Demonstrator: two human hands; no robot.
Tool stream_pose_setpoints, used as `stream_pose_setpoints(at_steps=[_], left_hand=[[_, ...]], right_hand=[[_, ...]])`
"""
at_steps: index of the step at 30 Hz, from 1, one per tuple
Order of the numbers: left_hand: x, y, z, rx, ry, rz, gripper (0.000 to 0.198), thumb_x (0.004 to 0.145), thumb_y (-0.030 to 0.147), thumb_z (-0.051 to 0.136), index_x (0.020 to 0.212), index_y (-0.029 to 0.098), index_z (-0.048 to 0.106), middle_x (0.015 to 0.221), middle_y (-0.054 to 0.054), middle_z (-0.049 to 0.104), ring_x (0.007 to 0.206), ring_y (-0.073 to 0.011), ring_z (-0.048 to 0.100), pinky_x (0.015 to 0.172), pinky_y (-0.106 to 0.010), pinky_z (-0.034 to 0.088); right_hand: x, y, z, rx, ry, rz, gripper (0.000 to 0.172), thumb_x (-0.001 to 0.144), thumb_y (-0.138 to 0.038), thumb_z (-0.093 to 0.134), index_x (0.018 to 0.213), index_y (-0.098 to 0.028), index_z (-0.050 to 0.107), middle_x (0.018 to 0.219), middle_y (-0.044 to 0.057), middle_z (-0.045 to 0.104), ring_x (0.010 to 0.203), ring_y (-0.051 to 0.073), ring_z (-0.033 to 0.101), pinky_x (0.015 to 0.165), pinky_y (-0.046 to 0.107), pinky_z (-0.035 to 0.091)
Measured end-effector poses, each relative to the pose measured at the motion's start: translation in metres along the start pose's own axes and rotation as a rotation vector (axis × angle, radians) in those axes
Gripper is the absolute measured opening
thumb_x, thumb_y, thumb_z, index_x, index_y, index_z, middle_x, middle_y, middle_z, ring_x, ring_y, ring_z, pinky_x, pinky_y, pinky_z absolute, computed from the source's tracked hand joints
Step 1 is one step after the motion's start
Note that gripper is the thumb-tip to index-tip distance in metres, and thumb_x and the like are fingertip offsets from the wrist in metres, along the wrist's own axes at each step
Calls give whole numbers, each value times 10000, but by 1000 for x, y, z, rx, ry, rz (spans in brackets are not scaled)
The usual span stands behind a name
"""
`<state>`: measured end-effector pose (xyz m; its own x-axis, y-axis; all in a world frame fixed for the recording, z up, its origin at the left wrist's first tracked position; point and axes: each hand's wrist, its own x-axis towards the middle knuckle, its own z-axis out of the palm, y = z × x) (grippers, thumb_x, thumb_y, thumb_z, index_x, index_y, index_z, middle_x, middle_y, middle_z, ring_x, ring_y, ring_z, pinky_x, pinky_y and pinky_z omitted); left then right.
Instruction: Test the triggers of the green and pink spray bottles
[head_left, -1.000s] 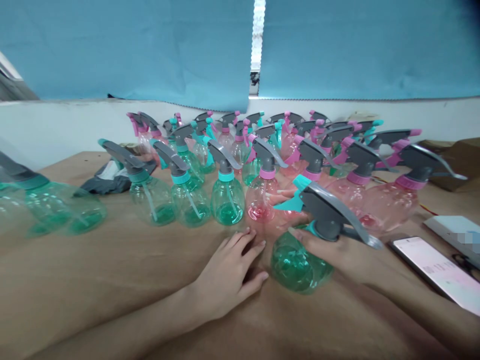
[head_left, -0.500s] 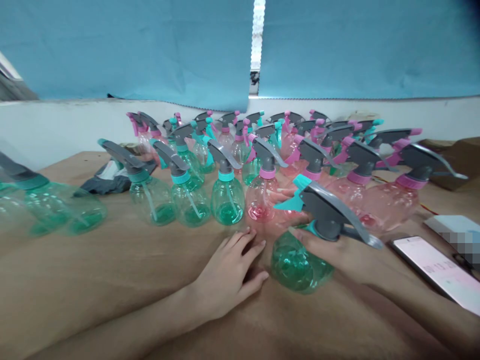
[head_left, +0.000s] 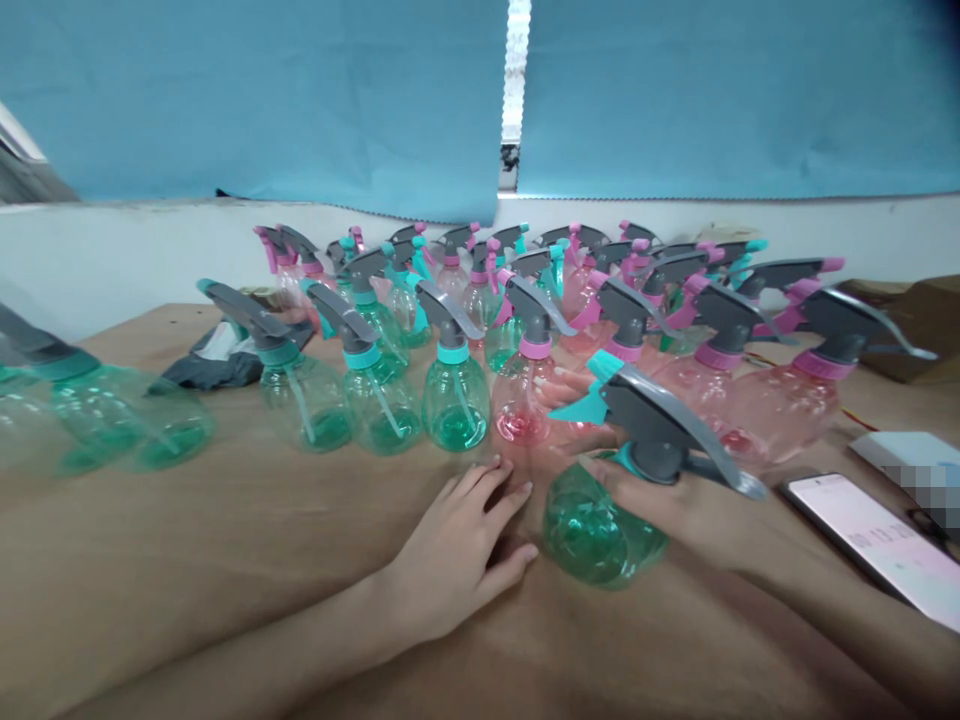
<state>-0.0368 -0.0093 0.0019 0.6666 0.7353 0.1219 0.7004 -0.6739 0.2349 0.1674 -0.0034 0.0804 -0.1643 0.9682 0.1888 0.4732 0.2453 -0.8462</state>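
My right hand point(head_left: 660, 505) grips a green spray bottle point(head_left: 596, 530) by its neck, under the grey trigger head with a teal nozzle point(head_left: 652, 425); the bottle stands tilted on the brown table point(head_left: 225, 560). My left hand point(head_left: 457, 550) lies flat on the table just left of that bottle, fingers stretched out, holding nothing. Behind both hands stand several green spray bottles point(head_left: 454, 395) and several pink spray bottles point(head_left: 521, 400) in rows.
A phone point(head_left: 877, 545) with a lit screen lies at the right, a white box point(head_left: 911, 465) beyond it. A dark grey cloth point(head_left: 214, 365) lies at the back left. More green bottles point(head_left: 105, 415) stand at the far left. A blue curtain point(head_left: 300, 100) hangs behind.
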Motion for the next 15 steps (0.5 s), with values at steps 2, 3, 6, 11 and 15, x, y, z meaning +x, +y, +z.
stream_pose_setpoints(at_steps=[2,3,6,11,15], left_hand=[[0,0,0,1,-3,-6,515,914,408,539,1343,131,475,1382,-152,468,1300,-307,384,1054,-473,345],[0,0,-1,-1,-2,-7,514,914,406,541,1343,131,475,1385,-151,466,1303,-306,381,1056,-472,343],[-1,1,-1,-4,-2,-5,513,911,399,548,1341,128,478,1392,-155,459,1307,-307,376,1057,-472,340],[0,0,-1,3,-6,-6,514,907,404,549,1337,132,480,1394,-155,458,1305,-309,379,1046,-482,351],[0,0,0,14,-6,-8,508,915,410,533,1344,146,470,1407,-148,445,1312,-303,371,1047,-480,348]], right_hand=[[0,0,0,-24,-4,-4,134,674,-341,500,746,-256,575,747,27,730,690,224,710,717,372,588],[0,0,1,-29,-8,-2,129,675,-342,498,738,-257,572,745,25,729,690,227,711,716,377,588],[0,2,2,-17,3,-14,119,684,-340,481,733,-266,560,775,20,733,753,226,717,770,378,578],[-1,0,0,-1,-16,-23,111,677,-318,504,758,-268,561,803,15,733,786,210,716,787,334,576],[-2,2,-1,-1,-6,4,118,680,-324,501,756,-263,569,773,21,722,745,206,709,751,334,584]])
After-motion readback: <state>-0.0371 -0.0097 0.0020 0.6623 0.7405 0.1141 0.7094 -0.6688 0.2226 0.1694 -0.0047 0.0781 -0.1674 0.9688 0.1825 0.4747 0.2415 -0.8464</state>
